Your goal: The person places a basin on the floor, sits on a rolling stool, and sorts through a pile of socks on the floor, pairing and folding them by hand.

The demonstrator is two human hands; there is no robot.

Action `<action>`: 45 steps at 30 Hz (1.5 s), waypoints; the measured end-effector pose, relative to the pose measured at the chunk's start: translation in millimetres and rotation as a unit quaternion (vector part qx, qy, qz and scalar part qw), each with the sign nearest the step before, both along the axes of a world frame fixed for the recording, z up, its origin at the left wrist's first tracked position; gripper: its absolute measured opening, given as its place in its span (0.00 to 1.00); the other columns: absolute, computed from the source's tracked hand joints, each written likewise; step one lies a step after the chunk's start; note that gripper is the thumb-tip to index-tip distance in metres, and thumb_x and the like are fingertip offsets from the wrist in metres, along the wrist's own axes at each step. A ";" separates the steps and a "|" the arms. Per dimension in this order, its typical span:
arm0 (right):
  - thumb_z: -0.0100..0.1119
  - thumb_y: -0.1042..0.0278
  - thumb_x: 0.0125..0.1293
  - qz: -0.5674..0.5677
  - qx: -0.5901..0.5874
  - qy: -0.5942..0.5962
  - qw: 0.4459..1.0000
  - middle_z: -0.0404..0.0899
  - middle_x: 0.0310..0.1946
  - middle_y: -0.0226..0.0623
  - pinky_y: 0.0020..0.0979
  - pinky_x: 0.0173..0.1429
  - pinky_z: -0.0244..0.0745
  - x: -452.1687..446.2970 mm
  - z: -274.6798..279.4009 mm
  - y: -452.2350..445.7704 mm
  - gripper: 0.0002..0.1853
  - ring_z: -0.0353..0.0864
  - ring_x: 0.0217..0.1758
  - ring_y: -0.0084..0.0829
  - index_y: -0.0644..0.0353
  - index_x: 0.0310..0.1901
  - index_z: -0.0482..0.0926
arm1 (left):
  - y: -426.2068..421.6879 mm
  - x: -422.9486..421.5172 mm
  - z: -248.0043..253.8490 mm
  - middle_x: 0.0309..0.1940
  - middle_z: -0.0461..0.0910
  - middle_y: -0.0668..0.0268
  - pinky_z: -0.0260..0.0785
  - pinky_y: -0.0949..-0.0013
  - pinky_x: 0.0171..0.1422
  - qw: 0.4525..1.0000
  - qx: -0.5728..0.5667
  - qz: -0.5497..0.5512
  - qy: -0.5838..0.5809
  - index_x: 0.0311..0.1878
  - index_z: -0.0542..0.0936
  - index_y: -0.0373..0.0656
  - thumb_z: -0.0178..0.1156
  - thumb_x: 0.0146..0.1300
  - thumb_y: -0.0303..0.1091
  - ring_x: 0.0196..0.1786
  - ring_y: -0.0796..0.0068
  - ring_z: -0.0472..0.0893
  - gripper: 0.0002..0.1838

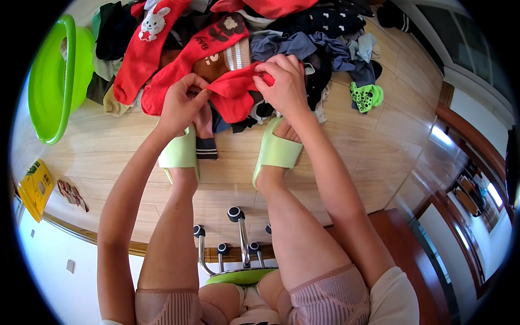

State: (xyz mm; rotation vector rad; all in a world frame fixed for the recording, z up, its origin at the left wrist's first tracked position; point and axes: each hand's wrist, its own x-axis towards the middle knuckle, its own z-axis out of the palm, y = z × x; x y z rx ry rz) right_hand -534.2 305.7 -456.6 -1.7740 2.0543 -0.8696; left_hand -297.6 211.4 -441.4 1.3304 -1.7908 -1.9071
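A red sock [232,96] is stretched between my two hands over the near edge of a sock pile. My left hand [183,102] pinches its left end between thumb and fingers. My right hand [283,82] grips the other end, with its fingers bent round the fabric. Just beyond my left hand lies a red sock with dark lettering [179,70], and farther left is a red sock with a white rabbit [142,57]. A brown sock with white stripes [237,56] lies behind the held sock. Beneath my left hand is a pink sock with a dark striped cuff [206,132].
A green basin [43,103] stands at the left, above a yellow box [36,187] and a pair of sandals [72,195]. Right of the pile lies a bright green dotted sock [368,97]. My feet wear light green slippers [181,149]. Chrome stool legs [243,238] stand between my legs.
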 end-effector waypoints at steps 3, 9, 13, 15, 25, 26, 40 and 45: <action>0.70 0.69 0.51 0.026 0.008 0.045 0.999 0.77 0.36 0.26 0.37 0.51 0.67 -3.0 -0.3 1.8 0.07 0.73 0.43 0.35 0.53 0.32 0.82 | 0.4 0.2 -1.1 0.33 0.79 0.70 0.71 0.77 0.45 1.000 0.015 0.007 -0.006 0.39 0.78 0.37 0.62 0.63 0.24 0.38 0.83 0.77 0.04; 0.64 0.71 0.58 0.027 0.004 0.011 1.000 0.75 0.37 0.31 0.40 0.50 0.65 -1.6 -1.6 7.8 0.05 0.71 0.44 0.39 0.55 0.33 0.77 | 0.3 1.1 -3.6 0.32 0.79 0.71 0.71 0.78 0.45 0.999 0.026 0.011 -0.020 0.39 0.78 0.37 0.61 0.63 0.25 0.37 0.83 0.77 0.03; 0.60 0.75 0.61 -0.003 -0.037 -0.110 0.993 0.76 0.39 0.36 0.39 0.53 0.67 -14.6 14.4 24.4 0.04 0.72 0.44 0.41 0.58 0.36 0.76 | -0.9 1.1 -0.2 0.32 0.79 0.70 0.71 0.78 0.44 0.999 0.043 0.017 -0.027 0.39 0.78 0.37 0.60 0.64 0.25 0.37 0.83 0.77 0.03; 0.59 0.76 0.62 -0.033 -0.009 -0.108 0.994 0.76 0.38 0.39 0.39 0.50 0.69 -28.6 26.0 46.0 0.03 0.74 0.42 0.43 0.59 0.37 0.75 | -1.1 -0.1 1.9 0.32 0.79 0.70 0.71 0.77 0.44 0.998 0.051 0.018 -0.030 0.39 0.78 0.37 0.60 0.64 0.25 0.37 0.83 0.77 0.03; 0.53 0.55 0.72 -0.193 0.399 0.131 0.887 0.81 0.37 0.47 0.43 0.47 0.76 -105.7 59.6 162.4 0.17 0.81 0.44 0.47 0.64 0.38 0.78 | 2.2 -0.9 -0.7 0.31 0.78 0.69 0.72 0.76 0.43 0.999 0.033 0.020 -0.023 0.40 0.78 0.36 0.62 0.63 0.25 0.37 0.82 0.78 0.05; 0.55 0.55 0.71 -0.210 0.349 0.053 0.912 0.82 0.37 0.46 0.42 0.46 0.76 -93.9 71.2 136.2 0.17 0.82 0.43 0.46 0.64 0.38 0.78 | 3.7 -1.2 -2.6 0.31 0.79 0.69 0.72 0.76 0.43 0.999 0.017 0.011 -0.028 0.40 0.78 0.36 0.63 0.62 0.26 0.37 0.82 0.78 0.06; 0.65 0.75 0.64 -0.258 0.099 -0.542 0.794 0.83 0.40 0.33 0.21 0.48 0.76 -46.6 35.7 50.8 0.12 0.81 0.40 0.19 0.67 0.48 0.78 | 21.3 -12.1 65.4 0.33 0.74 0.63 0.66 0.66 0.34 0.908 -0.419 0.016 0.014 0.31 0.78 0.40 0.63 0.38 0.18 0.32 0.64 0.73 0.13; 0.63 0.70 0.67 -0.292 0.089 -0.592 0.746 0.84 0.42 0.33 0.20 0.48 0.76 -61.9 35.7 52.1 0.13 0.82 0.42 0.19 0.66 0.50 0.78 | 28.7 1.5 58.9 0.39 0.76 0.64 0.68 0.59 0.46 0.825 -0.547 -0.136 -0.037 0.33 0.78 0.43 0.65 0.42 0.22 0.40 0.60 0.76 0.12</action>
